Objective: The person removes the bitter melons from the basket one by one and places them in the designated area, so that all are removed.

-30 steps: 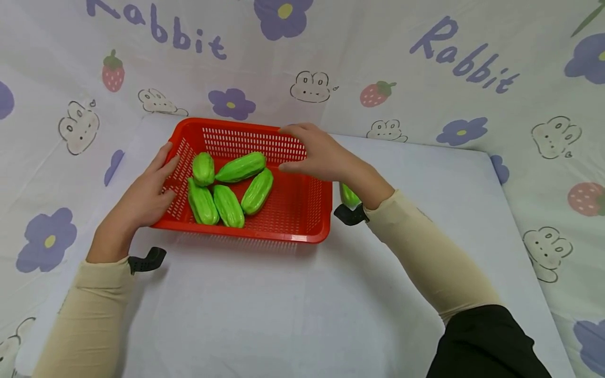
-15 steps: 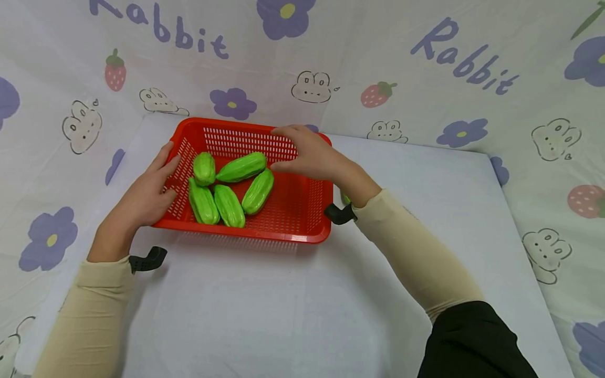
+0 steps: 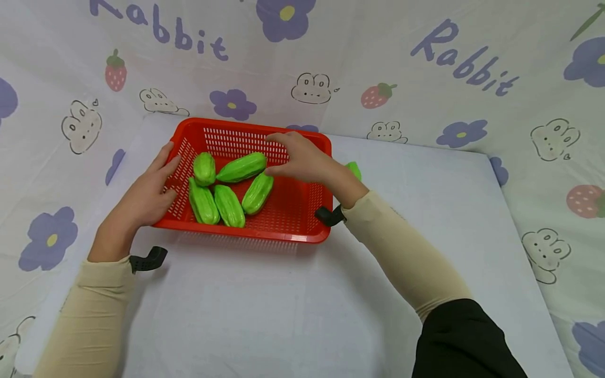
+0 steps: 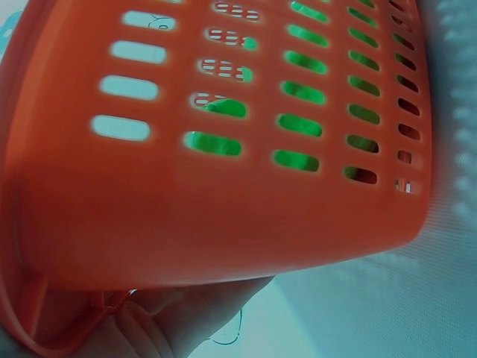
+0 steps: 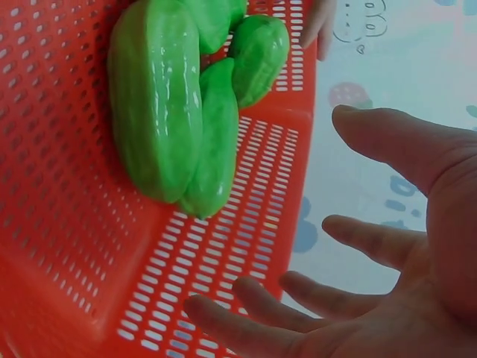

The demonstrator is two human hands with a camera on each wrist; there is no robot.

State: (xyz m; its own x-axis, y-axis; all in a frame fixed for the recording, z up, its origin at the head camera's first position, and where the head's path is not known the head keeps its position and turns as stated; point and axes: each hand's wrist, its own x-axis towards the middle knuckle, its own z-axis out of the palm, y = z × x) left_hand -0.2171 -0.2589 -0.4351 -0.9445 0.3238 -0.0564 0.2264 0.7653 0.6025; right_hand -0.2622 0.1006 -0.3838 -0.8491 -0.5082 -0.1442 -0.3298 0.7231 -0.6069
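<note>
A red plastic basket point(image 3: 288, 236) with slotted walls stands on the white table. Inside it, mostly toward the left, lie several plump, ridged green vegetables point(image 3: 229, 206) with a glossy skin. My left hand point(image 3: 144, 199) grips the basket's left rim, its fingers reaching over the edge; in the left wrist view, part of that hand point(image 4: 160, 321) shows beside the rim. Over the right half of the basket hovers my right hand point(image 3: 304, 157), thumb and fingers spread, holding nothing. The right wrist view shows its palm and spread fingers point(image 5: 358, 298) above the basket wall.
Another green vegetable point(image 3: 353, 170) lies on the table point(image 3: 264, 315) right of the basket, partly hidden by my right forearm. Behind the table hangs a white cloth point(image 3: 340, 47) printed with rabbits, flowers and strawberries.
My right hand has drifted left and slightly down over the basket, uncovering the far right rim and a different part of the outside vegetable. The left hand and basket have stayed put.
</note>
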